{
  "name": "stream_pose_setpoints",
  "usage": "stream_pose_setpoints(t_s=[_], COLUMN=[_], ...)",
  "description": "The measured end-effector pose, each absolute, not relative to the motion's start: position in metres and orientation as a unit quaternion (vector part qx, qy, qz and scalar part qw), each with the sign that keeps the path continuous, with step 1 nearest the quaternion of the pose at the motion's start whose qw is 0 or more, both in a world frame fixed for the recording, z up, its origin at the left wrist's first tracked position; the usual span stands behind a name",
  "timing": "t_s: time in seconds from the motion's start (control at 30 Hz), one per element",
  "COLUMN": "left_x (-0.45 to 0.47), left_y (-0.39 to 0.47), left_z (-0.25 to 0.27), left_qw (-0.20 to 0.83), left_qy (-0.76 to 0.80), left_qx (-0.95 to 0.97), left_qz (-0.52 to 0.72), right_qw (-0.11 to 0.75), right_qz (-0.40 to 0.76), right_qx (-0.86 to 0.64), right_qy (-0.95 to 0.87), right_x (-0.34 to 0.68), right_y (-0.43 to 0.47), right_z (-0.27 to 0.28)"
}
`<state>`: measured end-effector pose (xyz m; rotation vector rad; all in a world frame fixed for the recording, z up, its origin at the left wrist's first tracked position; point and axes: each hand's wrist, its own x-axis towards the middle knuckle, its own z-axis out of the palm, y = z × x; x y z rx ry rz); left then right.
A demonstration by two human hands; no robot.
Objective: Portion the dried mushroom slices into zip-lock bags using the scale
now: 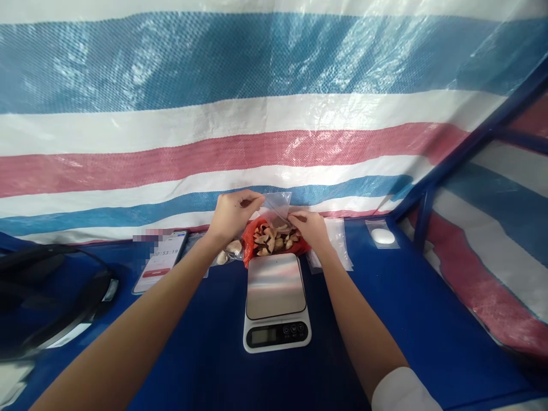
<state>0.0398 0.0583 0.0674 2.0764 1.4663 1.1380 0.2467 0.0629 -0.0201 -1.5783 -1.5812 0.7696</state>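
Between my two hands a clear plastic bag [277, 201] is stretched above a red bag [249, 234]. My left hand [235, 212] pinches its upper left edge between thumb and fingers. Lower down on the right, my right hand [309, 226] pinches the other side of it. Pale brown, shell-like dried pieces [274, 240] fill the open red bag. In front of that bag stands a white kitchen scale [277, 291] with a bare metal plate and a dark display panel. What lies inside the clear bag, if anything, is hard to make out.
More clear bags [342, 245] lie beside my right wrist. Left of the red bag, a bag with pale pieces [229, 252] rests near a phone [161, 262] showing a timer. Black headgear [85, 308] is at far left. A small bag holding a white oval object [382, 236] lies right.
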Motion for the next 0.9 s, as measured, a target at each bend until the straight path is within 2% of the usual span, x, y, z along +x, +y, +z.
stream_pose_setpoints(t_s=[0.13,0.2,0.33,0.4,0.57,0.77,0.9], left_x=[0.037,0.035,0.033,0.032,0.03,0.03,0.028], left_y=[0.062,0.062,0.063,0.064,0.069,0.075,0.076], left_z=[0.074,0.075,0.07,0.067,0.063,0.061,0.066], left_qw=[0.177,0.178,0.191,0.2,0.208,0.219,0.222], left_qy=[0.504,0.498,0.502,0.51,0.514,0.517,0.52], left_qx=[0.741,0.747,0.757,0.75,0.758,0.745,0.737], left_qz=[0.407,0.403,0.372,0.37,0.343,0.36,0.371], right_qw=[0.43,0.431,0.392,0.405,0.445,0.48,0.494], right_qz=[0.472,0.46,0.35,0.38,0.546,0.544,0.588], right_qx=[-0.557,-0.566,-0.603,-0.587,-0.52,-0.516,-0.466], right_qy=[-0.531,-0.532,-0.6,-0.589,-0.484,-0.455,-0.44], right_x=[0.247,0.248,0.249,0.248,0.246,0.247,0.243], right_y=[0.067,0.068,0.066,0.064,0.062,0.061,0.062], right_z=[-0.027,-0.029,-0.028,-0.026,-0.024,-0.019,-0.021])
